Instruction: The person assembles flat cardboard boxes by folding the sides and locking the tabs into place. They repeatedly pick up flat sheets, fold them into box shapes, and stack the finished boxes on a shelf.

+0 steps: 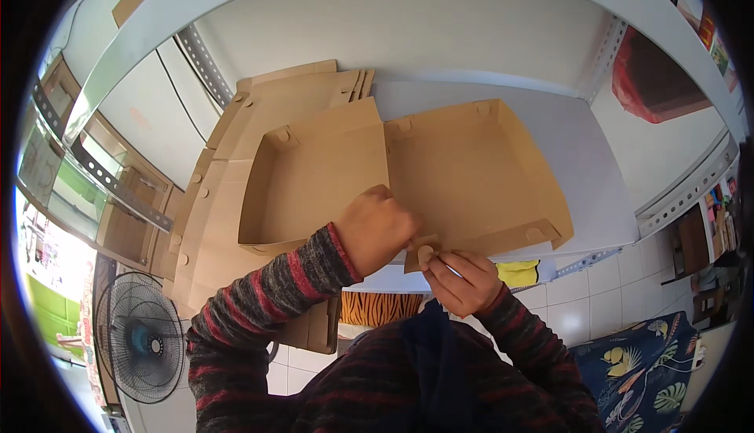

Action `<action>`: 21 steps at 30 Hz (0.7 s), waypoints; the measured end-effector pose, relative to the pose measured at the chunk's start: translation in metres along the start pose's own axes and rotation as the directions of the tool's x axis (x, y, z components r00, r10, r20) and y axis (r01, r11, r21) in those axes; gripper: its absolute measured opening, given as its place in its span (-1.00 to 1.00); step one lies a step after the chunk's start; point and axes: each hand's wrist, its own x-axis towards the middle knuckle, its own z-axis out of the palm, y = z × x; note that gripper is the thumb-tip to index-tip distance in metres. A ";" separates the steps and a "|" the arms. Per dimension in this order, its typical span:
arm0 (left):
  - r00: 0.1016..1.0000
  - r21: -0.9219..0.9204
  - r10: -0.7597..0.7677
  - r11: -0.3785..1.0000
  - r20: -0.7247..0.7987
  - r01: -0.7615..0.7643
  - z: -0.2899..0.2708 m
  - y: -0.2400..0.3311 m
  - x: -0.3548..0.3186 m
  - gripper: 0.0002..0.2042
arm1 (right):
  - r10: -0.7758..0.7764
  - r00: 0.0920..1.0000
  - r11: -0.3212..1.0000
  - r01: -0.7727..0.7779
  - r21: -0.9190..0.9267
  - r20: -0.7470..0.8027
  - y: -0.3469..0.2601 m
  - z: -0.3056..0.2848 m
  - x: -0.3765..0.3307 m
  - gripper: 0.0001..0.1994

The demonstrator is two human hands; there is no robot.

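Observation:
A brown cardboard box [463, 166] lies opened out in front of me, its two shallow halves side by side. Round tabs sit in slots at several of its corners. My right hand [463, 282] is closed, thumb and fingers pinching a corner flap [425, 254] with a round tab, at the near edge of the right half. Just left of that flap, my left hand [379, 229] is curled into a fist over the near inner corner where the halves meet. Its fingertips are mostly hidden, and I cannot tell what they grip.
Flat cardboard blanks [224, 185] lie stacked under and left of the box. A white shelf surface [581, 158] carries everything, framed by perforated metal posts [206, 67]. At the lower left stands a fan [145, 339]. Yellow cloth [518, 273] shows below the shelf's front edge.

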 end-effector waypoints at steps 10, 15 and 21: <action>0.996 -0.068 0.080 0.994 -0.027 -0.082 0.000 0.001 0.004 -0.91 | -0.026 0.999 0.999 0.027 0.018 -0.023 0.006 0.002 -0.007 -0.94; 0.997 -0.138 0.080 0.987 0.018 -0.077 0.004 0.000 0.006 -0.92 | 0.032 0.999 0.998 -0.030 0.054 -0.032 0.007 0.001 -0.007 -0.93; 0.990 -0.266 0.136 0.956 0.023 -0.125 0.001 0.002 0.008 -0.92 | 0.064 0.996 0.995 -0.058 0.081 -0.069 0.009 0.004 -0.009 -0.93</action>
